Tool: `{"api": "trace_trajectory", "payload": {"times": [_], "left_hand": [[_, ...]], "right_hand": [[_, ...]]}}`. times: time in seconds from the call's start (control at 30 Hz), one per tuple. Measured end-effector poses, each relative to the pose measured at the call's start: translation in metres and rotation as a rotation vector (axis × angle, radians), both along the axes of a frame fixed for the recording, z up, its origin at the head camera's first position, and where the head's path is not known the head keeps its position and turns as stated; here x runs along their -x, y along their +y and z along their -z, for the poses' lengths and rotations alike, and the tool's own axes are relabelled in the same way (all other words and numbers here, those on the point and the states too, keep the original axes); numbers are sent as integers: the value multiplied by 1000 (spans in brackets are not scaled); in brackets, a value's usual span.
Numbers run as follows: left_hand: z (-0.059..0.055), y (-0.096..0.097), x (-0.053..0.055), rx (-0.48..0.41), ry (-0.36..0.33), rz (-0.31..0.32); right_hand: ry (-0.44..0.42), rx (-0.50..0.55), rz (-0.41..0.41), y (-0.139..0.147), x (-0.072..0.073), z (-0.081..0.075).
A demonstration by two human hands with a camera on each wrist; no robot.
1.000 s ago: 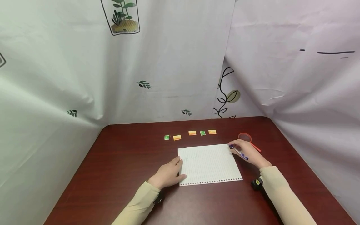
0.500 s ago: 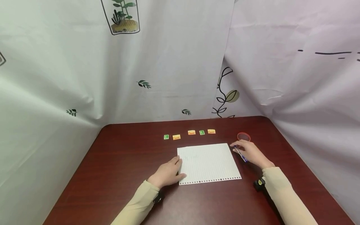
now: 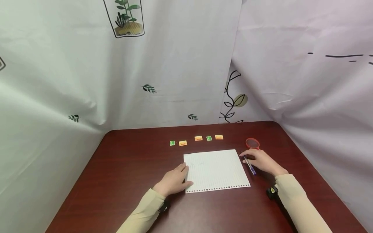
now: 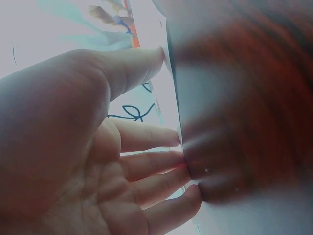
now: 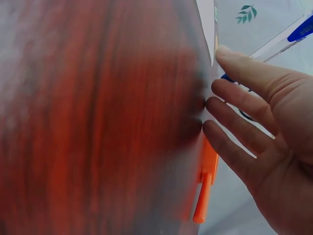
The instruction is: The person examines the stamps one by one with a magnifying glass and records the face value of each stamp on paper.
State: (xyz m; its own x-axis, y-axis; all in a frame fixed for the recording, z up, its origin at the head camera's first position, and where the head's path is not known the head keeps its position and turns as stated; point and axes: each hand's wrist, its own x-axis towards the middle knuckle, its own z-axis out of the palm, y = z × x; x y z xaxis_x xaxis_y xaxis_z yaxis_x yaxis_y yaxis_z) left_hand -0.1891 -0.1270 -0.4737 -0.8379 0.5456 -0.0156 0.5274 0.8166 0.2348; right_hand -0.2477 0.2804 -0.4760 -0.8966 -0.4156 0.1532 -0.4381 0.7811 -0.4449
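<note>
Pen (image 3: 250, 165) turned, head view showing magnifier lens (image 3: 252, 143), right wrist its handle (image 5: 209, 166)

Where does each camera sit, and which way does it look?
Head: worn on the head, looking forward and down at the paper and table; left hand, right hand and sleeves show.
Left wrist: worn there, looking past that hand toward the paper's edge; its palm side looms large.
Right wrist: worn there, looking toward the table and an orange handle; that hand's palm side shows.
Shared: head and right wrist both show the pen.
</note>
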Motion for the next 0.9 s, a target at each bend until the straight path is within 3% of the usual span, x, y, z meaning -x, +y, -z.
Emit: {"api": "trace_trajectory", "payload": {"times": [0.67,0.9], "left_hand": [[0,2,0,8,-3,0],[-2,1,0,5,5,-1]], "right_hand": [[7,-48,-18,-3,3,-2],[-12,-54,17,-10,7,-4]]}}
